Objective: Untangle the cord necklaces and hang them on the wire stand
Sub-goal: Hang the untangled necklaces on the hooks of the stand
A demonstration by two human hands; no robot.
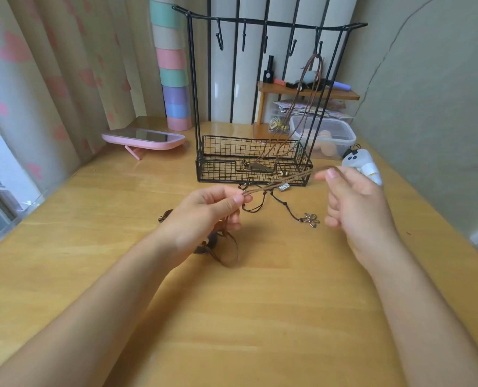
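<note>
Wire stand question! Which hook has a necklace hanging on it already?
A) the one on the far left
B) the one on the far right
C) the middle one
B: a brown cord necklace loops over the rightmost hook of the wire stand; the other hooks are bare.

Taut brown cord [285, 181], hung necklace [315, 56] on black wire stand [192, 79]

head-worn view, facing down, close over table [260, 317]
</note>
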